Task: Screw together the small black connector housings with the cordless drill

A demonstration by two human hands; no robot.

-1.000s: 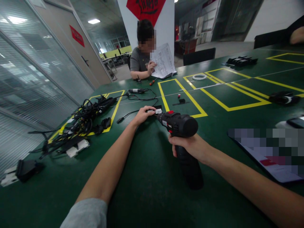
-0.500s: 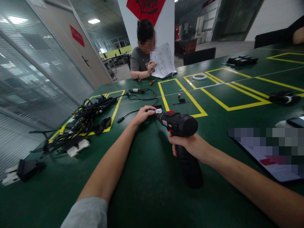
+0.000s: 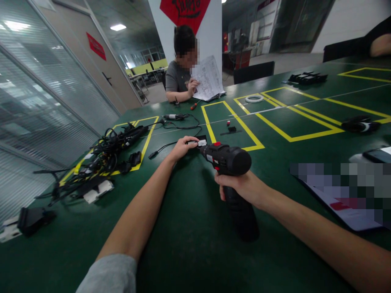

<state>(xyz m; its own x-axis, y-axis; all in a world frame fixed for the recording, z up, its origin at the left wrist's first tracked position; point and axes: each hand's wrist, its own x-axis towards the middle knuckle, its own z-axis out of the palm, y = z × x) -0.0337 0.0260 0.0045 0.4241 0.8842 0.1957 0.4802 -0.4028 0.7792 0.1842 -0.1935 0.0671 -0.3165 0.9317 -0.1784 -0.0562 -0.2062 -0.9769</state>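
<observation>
My right hand (image 3: 236, 185) is wrapped around the grip of a black cordless drill (image 3: 229, 158) with red accents. The drill lies level and points left, its chuck beside a small black part with a white piece on it (image 3: 202, 143). From the other side, my left hand (image 3: 182, 148) grips this part against the table, with the fingers over its top. The drill's front end hides the tip of its bit and the exact spot where it meets the part. A black cable with a plug (image 3: 152, 155) runs out near my left hand.
A tangle of black cables (image 3: 106, 152) lies to the left. Behind my hands are a cable with an inline cylinder (image 3: 174, 116) and a red-handled screwdriver (image 3: 194, 106). Across the green table (image 3: 189, 236), a person (image 3: 180, 77) holds papers. A white ring (image 3: 254, 98) lies at right.
The view has shifted slightly, moving everything a little to the left. Both hands, the drill and the small part keep the same places relative to each other.
</observation>
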